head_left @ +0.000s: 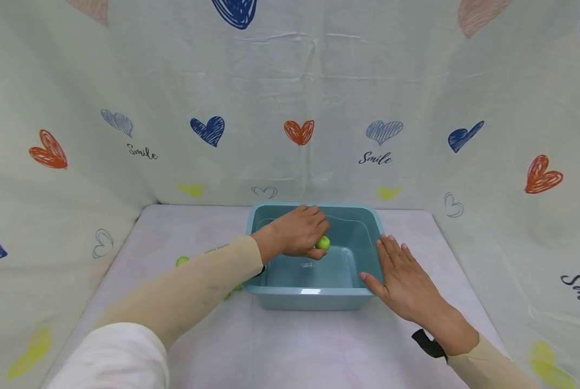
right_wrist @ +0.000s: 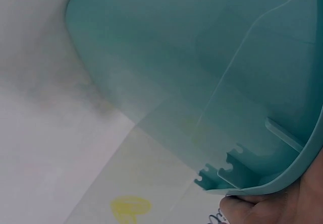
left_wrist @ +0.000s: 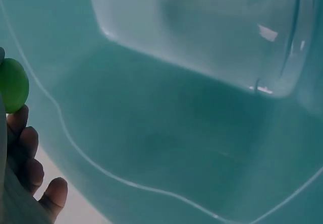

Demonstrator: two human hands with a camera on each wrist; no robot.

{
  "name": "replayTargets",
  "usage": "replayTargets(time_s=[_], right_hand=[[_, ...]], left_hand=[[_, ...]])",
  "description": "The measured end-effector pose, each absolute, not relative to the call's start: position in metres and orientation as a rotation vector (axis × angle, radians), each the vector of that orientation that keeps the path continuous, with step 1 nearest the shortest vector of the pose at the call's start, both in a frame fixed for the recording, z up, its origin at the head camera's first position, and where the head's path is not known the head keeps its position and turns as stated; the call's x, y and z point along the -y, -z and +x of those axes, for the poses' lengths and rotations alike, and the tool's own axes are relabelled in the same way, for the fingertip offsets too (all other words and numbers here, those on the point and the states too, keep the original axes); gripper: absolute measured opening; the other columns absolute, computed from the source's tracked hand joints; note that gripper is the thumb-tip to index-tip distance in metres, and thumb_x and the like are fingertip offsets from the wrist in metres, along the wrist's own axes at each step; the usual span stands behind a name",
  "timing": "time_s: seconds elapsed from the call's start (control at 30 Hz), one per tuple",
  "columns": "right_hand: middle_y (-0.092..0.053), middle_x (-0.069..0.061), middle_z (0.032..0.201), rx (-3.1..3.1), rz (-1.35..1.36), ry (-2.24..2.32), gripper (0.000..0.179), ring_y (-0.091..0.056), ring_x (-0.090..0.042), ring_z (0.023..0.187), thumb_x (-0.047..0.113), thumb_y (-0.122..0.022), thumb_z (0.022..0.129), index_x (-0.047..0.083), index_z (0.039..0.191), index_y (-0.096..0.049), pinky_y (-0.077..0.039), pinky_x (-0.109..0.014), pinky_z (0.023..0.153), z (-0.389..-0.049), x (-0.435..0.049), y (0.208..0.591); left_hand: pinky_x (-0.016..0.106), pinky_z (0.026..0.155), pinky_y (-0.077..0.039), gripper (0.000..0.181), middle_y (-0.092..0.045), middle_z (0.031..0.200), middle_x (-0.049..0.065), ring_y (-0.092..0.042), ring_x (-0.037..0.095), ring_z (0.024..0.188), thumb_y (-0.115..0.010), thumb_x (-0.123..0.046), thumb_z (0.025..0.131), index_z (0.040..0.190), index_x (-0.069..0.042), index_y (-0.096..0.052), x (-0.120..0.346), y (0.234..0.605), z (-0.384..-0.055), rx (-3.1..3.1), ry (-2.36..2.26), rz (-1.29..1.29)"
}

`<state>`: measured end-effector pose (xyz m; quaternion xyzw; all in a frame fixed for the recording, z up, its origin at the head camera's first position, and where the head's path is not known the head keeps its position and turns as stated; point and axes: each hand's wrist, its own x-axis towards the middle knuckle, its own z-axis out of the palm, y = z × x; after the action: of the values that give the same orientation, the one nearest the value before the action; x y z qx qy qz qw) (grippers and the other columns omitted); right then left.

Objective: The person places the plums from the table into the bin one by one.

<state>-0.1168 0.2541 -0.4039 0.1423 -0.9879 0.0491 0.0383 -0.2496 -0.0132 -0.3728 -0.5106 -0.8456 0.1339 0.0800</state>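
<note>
One green ball [head_left: 323,243] is held by left fingers [head_left: 321,223] (right fingers [head_left: 393,253] straight)

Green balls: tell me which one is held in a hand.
The green ball that the left hand holds over the blue basin; the other green balls lie outside the basin, to its left.

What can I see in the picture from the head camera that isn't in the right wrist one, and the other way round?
Only the head view shows the left hand holding a green ball, and other green things lying on the table to the left.

Only the right wrist view shows notched ribs along the rim of the basin.

Both show that basin, the right hand against it, and the printed sheet.
</note>
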Motion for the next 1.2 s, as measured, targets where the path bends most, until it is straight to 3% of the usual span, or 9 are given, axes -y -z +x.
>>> replayTargets(time_s=[0.27,0.87,1.2], right_hand=[[-0.026,-0.03,0.169,3.035,0.424,-0.142,0.093,-0.022,-0.047,0.159,0.061,-0.049,0.105,-0.012,0.159,-0.029,-0.02,-0.063,0.126,-0.116,-0.255,0.404],[-0.028,-0.031,0.168,3.018,0.438,-0.132,0.092,-0.023,-0.047,0.159,0.06,-0.049,0.105,-0.012,0.159,-0.03,-0.021,-0.063,0.126,-0.117,-0.255,0.405],[-0.028,-0.031,0.168,3.021,0.433,-0.138,0.092,-0.024,-0.048,0.158,0.06,-0.05,0.105,-0.013,0.159,-0.031,-0.022,-0.063,0.126,-0.117,-0.254,0.405]], left_hand=[[0.033,0.083,-0.04,0.05,-0.058,0.105,0.0,-0.046,0.019,0.094,-0.044,-0.061,0.105,0.116,-0.015,-0.061,0.009,0.387,-0.252,2.579,-0.425,-1.548],[0.033,0.086,-0.043,0.051,-0.057,0.108,0.0,-0.047,0.018,0.097,-0.043,-0.061,0.105,0.119,-0.015,-0.061,0.01,0.397,-0.251,2.628,-0.477,-1.515],[0.036,0.091,-0.044,0.066,-0.059,0.117,0.001,-0.046,0.019,0.1,-0.041,-0.07,0.104,0.13,-0.013,-0.059,0.01,0.396,-0.25,2.632,-0.54,-1.501]])
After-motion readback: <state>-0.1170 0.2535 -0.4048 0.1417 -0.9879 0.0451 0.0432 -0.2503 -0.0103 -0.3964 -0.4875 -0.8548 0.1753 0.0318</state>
